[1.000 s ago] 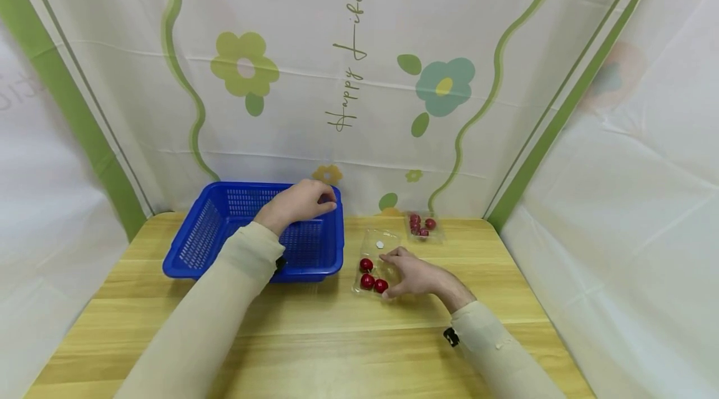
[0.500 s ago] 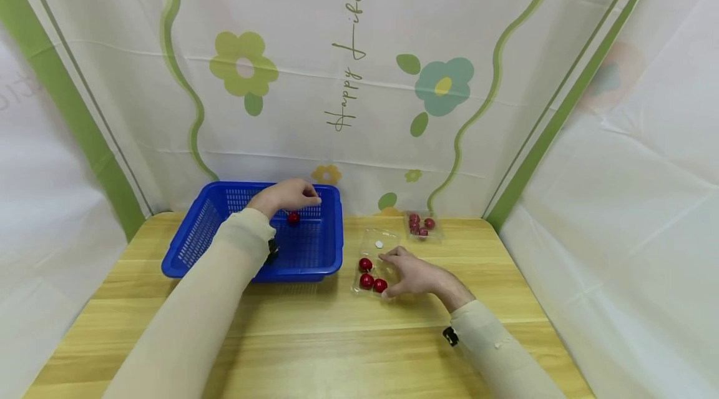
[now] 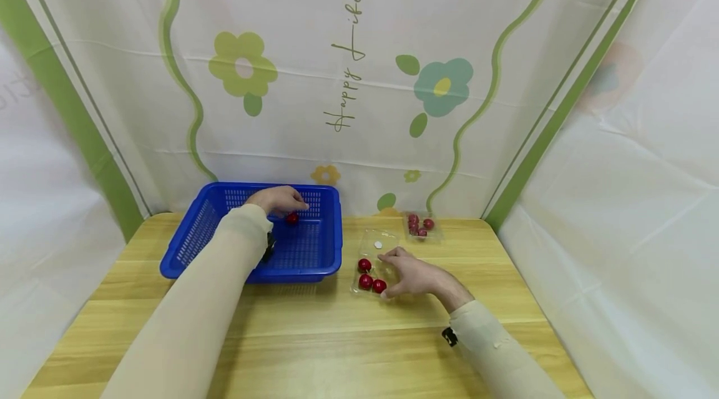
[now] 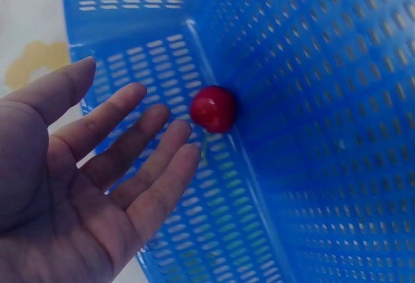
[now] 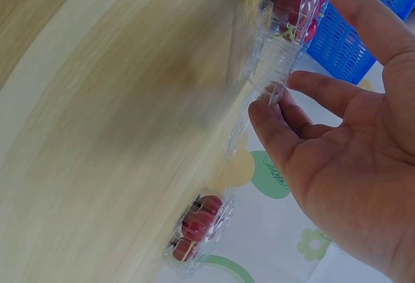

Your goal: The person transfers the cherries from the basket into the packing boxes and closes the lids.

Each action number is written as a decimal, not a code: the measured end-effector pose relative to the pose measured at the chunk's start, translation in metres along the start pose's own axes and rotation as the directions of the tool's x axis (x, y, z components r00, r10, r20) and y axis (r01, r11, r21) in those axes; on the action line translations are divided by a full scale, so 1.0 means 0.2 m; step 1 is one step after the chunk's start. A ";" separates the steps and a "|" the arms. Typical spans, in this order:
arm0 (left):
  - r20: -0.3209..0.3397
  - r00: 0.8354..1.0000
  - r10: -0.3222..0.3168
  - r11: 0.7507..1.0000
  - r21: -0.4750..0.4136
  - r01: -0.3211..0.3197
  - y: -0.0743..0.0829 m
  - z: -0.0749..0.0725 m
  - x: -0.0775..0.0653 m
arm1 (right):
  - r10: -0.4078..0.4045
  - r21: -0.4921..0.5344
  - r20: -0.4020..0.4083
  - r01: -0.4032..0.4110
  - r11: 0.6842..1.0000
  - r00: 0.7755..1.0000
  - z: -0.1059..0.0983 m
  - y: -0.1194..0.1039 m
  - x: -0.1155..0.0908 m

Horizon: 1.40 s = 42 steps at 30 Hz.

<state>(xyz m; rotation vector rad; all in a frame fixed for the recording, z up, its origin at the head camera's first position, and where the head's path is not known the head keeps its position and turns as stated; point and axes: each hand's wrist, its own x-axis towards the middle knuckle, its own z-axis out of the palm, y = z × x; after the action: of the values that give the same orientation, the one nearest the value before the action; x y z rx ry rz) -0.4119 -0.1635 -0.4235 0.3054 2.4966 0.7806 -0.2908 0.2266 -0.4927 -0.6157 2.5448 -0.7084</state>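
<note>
My left hand (image 3: 279,199) is over the blue basket (image 3: 337,233), palm showing and fingers apart in the left wrist view. Nothing is between those fingers. A red cherry (image 4: 213,109) lies in the basket close to the fingertips, against the far wall. With thumb and fingers, my right hand (image 3: 414,275) grips the edges of a clear plastic box (image 5: 267,62) on the table. Its lid (image 3: 389,235) is folded back, with a white sticker. Three dark red cherries (image 3: 366,281) are visible inside; the palm hides part of the box from the head view.
A second clear box (image 3: 437,236) with several cherries stands at the back right of the wooden table (image 3: 314,349). Behind the table hangs a white curtain (image 3: 303,24) with flowers, and more white cloth closes both sides.
My left hand has moved left and lowered into the basket. A cherry has come into view there, beneath the hand. The right hand stays at the clear box.
</note>
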 end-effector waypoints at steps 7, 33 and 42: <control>0.030 0.996 -0.080 0.997 0.000 0.080 -0.04 0.01 0.04 | 0.003 0.001 0.000 -0.003 1.000 1.000 0.00 0.00 -0.01; 0.028 0.982 -0.186 0.976 0.119 0.182 -0.06 0.06 0.08 | 0.015 0.004 -0.003 -0.015 1.000 1.000 0.01 0.01 0.00; 0.030 0.987 -0.158 0.971 0.189 0.150 -0.05 0.09 0.07 | 0.015 0.005 -0.002 -0.015 1.000 1.000 0.01 0.01 0.00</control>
<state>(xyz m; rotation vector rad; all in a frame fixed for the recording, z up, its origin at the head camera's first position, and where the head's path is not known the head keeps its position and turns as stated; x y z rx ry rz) -0.4159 -0.1592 -0.4476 0.1878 2.5191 0.4745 -0.2914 0.2267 -0.4945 -0.5934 2.5464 -0.7105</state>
